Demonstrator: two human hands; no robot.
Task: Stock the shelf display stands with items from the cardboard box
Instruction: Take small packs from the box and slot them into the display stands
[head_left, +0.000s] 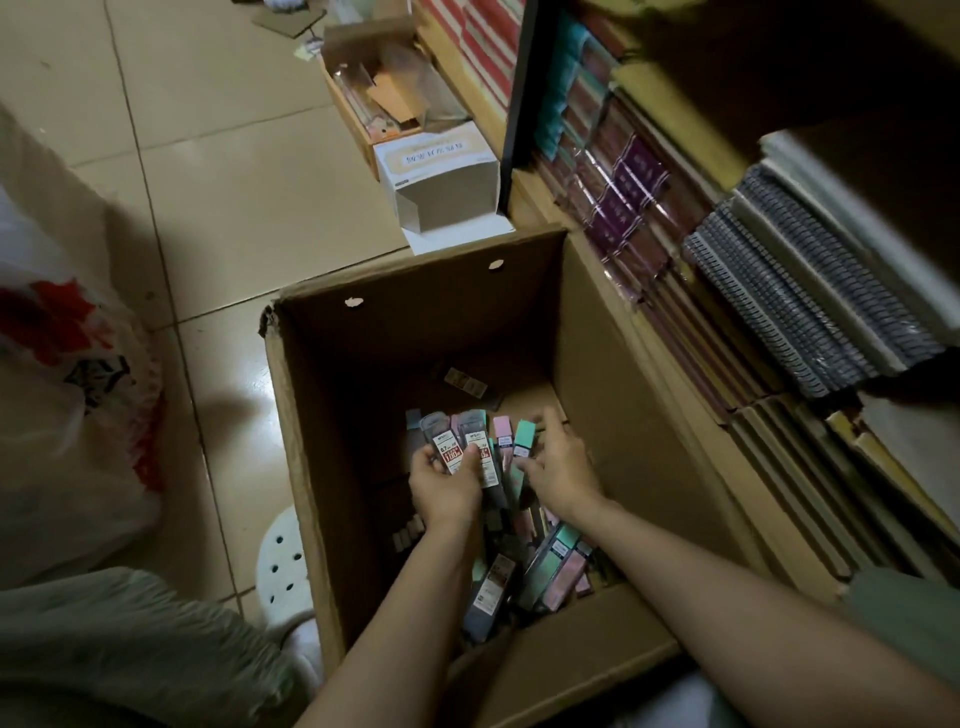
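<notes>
A large open cardboard box (322, 467) stands on the floor below me. Loose slim packs (550, 571) in pink, green and grey lie on its bottom. Both my arms reach down inside. My left hand (444, 488) grips a fanned bunch of lead-refill packs (457, 447) with white and red labels. My right hand (563, 467) is beside it, thumb and fingers pinching a green-topped pack (523, 439) at the bunch's right side. Shelves with stacked notebooks (779, 291) rise directly to the right of the box.
A white opened carton (441, 182) and a small cardboard box with clear packaging (384, 98) sit on the tiled floor beyond the big box. A white plastic bag with red print (67, 405) lies at left. A white perforated stool (283, 566) is next to the box's left wall.
</notes>
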